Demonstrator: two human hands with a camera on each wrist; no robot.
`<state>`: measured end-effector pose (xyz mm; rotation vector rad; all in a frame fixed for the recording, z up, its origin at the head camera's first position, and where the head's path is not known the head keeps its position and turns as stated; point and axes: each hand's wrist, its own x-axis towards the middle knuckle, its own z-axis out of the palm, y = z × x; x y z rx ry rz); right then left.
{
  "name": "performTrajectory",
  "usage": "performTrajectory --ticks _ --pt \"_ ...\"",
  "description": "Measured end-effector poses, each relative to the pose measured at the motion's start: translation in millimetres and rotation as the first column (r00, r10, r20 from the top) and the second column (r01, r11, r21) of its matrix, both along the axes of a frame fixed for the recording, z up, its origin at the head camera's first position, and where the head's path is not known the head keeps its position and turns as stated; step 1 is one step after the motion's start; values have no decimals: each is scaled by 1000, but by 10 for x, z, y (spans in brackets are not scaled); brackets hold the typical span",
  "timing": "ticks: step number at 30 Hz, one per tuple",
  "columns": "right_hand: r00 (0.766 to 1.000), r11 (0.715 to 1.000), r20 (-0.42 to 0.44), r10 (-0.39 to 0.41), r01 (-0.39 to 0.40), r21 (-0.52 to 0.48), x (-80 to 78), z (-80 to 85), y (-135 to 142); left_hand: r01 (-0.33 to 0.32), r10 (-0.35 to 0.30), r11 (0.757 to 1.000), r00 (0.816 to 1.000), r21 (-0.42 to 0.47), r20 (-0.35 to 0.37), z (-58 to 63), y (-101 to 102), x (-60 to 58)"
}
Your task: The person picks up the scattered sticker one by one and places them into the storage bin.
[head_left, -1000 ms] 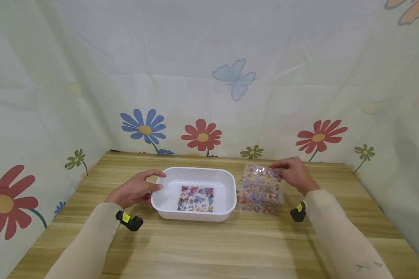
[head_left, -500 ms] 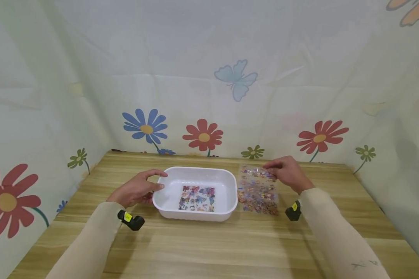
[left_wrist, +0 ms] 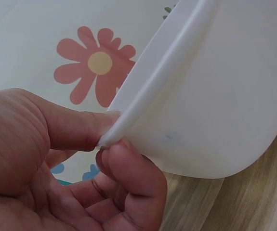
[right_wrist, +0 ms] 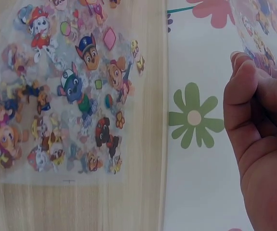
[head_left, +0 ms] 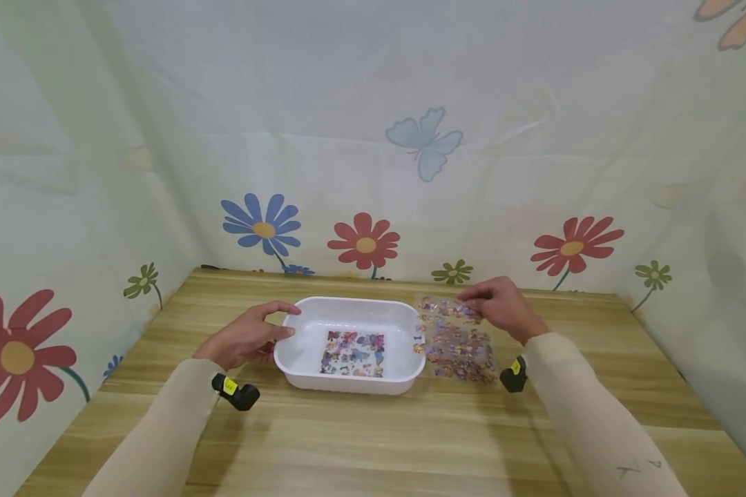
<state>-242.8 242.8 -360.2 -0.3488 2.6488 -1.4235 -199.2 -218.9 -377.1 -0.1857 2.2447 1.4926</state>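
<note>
A white plastic basin [head_left: 348, 384] stands on the wooden table, with a colourful sticker sheet [head_left: 353, 353] lying flat inside. My left hand [head_left: 242, 339] pinches the basin's left rim; in the left wrist view, thumb and curled index finger meet on that rim [left_wrist: 150, 82]. Between thumb and fingers, my right hand [head_left: 503, 309] holds a clear sticker sheet [right_wrist: 261, 29] by its edge. In the head view its left edge overlaps the basin's right rim. Beneath it, more clear sheets [right_wrist: 80, 96] with cartoon dog stickers lie on the table.
A pale cloth with printed flowers [head_left: 363, 245] and a butterfly hangs behind and at both sides of the table. The wooden tabletop [head_left: 360, 442] extends in front of the basin. Black wrist cameras [head_left: 236, 392] sit at both sleeves.
My right hand has moved left with the clear sticker sheet, bringing it from beside the basin to its right rim. My left hand keeps its grip on the basin.
</note>
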Motion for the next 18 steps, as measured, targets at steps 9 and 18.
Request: performTrajectory --ticks 9,18 --pt "1000 1000 10 15 -15 17 -22 3 -98 -22 22 1000 1000 -13 16 -18 -3 -33" --pt "998 998 -3 57 -57 19 -39 14 -187 -48 48 998 999 -37 18 -32 15 -29"
